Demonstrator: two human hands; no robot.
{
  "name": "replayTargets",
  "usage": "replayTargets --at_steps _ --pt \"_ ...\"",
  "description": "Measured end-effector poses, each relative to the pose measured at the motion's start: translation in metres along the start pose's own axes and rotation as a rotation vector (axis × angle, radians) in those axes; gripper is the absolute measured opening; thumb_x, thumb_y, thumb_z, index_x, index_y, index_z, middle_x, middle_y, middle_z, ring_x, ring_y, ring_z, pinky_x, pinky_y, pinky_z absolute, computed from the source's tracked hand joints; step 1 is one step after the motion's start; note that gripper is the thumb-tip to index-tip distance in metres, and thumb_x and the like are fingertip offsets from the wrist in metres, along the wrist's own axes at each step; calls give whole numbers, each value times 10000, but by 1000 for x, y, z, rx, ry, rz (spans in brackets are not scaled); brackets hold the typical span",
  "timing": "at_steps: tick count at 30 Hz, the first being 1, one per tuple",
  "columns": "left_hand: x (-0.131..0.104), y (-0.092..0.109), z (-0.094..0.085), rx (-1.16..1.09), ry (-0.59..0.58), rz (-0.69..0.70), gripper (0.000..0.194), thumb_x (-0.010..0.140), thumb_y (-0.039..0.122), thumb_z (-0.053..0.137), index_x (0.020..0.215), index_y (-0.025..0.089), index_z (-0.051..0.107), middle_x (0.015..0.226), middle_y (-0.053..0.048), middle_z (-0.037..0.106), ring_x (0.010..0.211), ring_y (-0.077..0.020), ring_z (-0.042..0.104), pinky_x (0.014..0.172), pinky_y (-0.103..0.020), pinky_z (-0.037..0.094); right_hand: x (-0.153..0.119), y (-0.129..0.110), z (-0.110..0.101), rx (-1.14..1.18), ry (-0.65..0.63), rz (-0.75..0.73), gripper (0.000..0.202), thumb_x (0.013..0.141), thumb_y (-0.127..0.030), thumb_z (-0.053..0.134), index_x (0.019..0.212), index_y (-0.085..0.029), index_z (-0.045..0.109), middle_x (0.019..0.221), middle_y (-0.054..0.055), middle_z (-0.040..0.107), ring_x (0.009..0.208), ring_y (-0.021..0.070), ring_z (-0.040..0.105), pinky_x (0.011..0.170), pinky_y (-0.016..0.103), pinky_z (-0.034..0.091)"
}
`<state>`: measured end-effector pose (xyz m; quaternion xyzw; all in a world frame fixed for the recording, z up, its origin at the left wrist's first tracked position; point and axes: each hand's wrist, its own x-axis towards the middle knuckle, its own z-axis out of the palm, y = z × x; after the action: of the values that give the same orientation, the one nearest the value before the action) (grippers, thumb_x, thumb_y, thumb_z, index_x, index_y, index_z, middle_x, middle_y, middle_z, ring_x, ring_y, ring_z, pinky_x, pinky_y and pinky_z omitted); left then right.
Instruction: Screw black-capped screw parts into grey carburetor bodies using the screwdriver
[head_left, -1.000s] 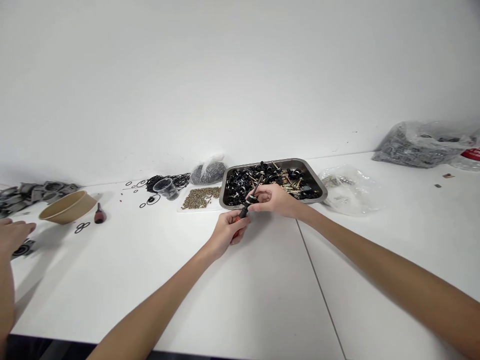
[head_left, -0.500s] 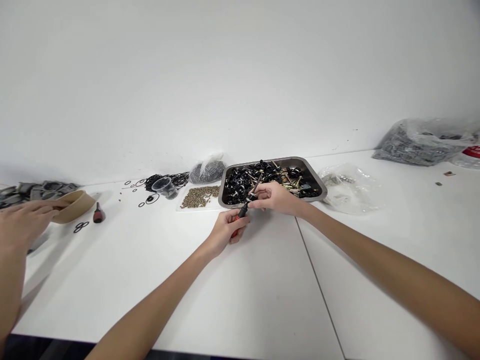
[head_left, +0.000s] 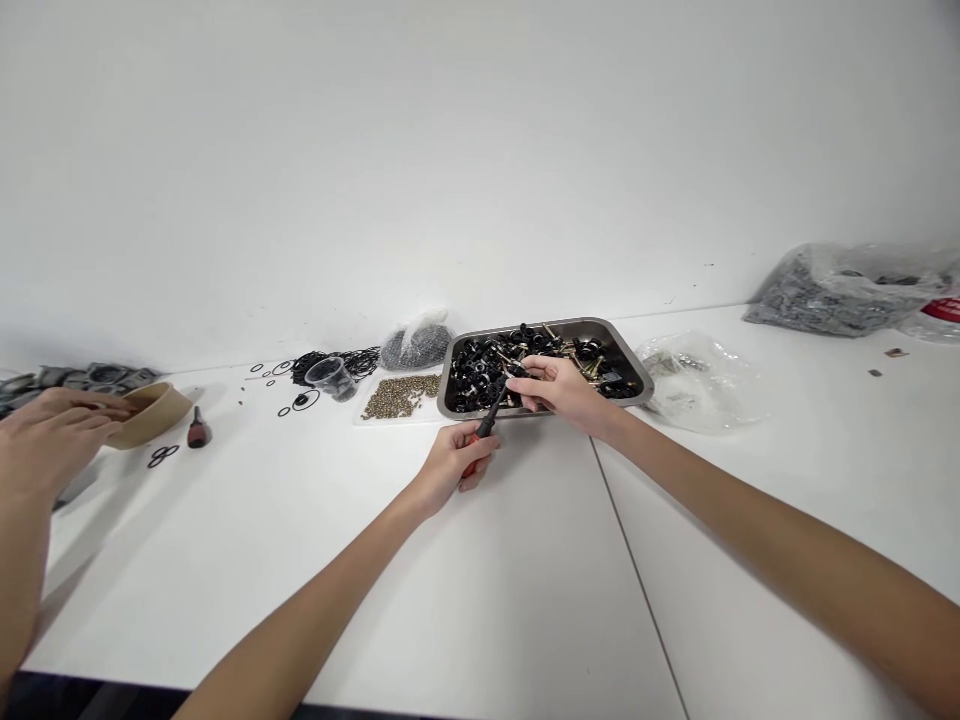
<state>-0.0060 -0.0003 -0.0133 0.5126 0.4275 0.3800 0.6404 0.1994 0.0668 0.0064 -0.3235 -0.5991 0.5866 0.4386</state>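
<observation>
A screwdriver (head_left: 487,422) with a red and black handle is gripped in my left hand (head_left: 450,462), its shaft pointing up and away. My right hand (head_left: 561,393) pinches a small black part (head_left: 516,371) by the shaft's tip; its exact kind is too small to make out, and whether it touches the tip I cannot tell. Both hands are at the front edge of a metal tray (head_left: 649,388). Inside it lie many black ring-shaped pieces (head_left: 472,372) and brass-coloured screws or pins (head_left: 589,362).
Left of the tray are small brass pieces (head_left: 397,396), a bag of dark bits (head_left: 416,345), a clear cup (head_left: 330,378) and black rings (head_left: 304,400). Another person's hand (head_left: 52,440) reaches into a tan bowl (head_left: 169,415) near a second screwdriver (head_left: 196,432). Plastic bags (head_left: 705,385) lie right.
My right hand has shifted slightly up the screwdriver shaft to its tip, and the small black part, earlier around the shaft near the handle, has moved with it. My left hand stays put.
</observation>
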Motion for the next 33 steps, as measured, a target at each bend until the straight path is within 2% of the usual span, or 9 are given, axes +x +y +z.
replayTargets --at_steps 8,16,19,24,27,31,33 --pt "-1 -3 0 -20 13 0 236 822 331 715 779 164 553 530 85 383 360 -20 280 382 -215 141 2 3 -1 22 -12 -18 387 738 -458 823 843 -181 574 624 -40 572 567 100 512 551 259 354" --pt "-1 -3 2 -45 61 16 265 819 343 720 760 166 531 543 83 392 347 -19 293 375 -213 140 4 7 -2 109 -16 20 378 730 -434 839 899 -153 651 741 14 662 694 134 615 685 287 479" --pt "-1 -4 1 -55 77 23 254 818 340 720 771 166 541 549 80 406 347 -24 304 370 -213 147 5 5 -1 168 -28 42 392 720 -453 841 898 -139 688 801 37 676 754 149 651 745 303 512" --pt "-2 -6 1 -61 77 36 255 820 349 720 777 163 552 549 81 408 344 -24 304 362 -207 156 6 4 0 178 -48 33 404 744 -507 808 859 -130 718 877 67 689 762 153 661 746 315 526" --pt "-2 -7 1 -57 77 50 246 826 348 715 781 161 561 549 80 411 343 -24 308 362 -205 163 4 4 -1 106 -62 12 410 768 -508 783 929 -133 742 920 85 713 764 155 653 754 330 527" --pt "-1 -7 1 -61 77 57 255 818 343 724 759 164 552 541 80 405 343 -25 303 361 -204 157 2 -1 -3 -125 -133 9 392 816 -447 749 1047 -130 746 815 58 723 774 166 646 783 335 504" --pt "-1 -7 1 -60 72 60 254 811 345 731 764 161 563 536 80 402 345 -25 300 362 -204 158 2 -4 -4 -204 -188 23 424 817 -438 747 1110 -132 730 834 57 735 792 178 651 786 335 491"
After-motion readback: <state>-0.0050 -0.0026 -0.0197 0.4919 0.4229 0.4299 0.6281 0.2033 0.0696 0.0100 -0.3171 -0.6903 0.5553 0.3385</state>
